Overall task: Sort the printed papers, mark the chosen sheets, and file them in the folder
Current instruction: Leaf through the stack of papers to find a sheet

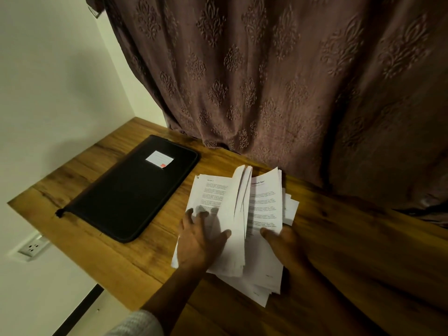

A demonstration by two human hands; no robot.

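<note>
A patterned brown curtain [266, 81] hangs behind the wooden desk [351, 251].

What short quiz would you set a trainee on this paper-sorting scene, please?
1. True or false: the black folder lies closed on the desk.
2. The folder lies A) left of the papers, B) right of them, C) on top of them.
3. Which hand presses spread fingers onto the papers?
Key: 1 true; 2 A; 3 the left hand.
</note>
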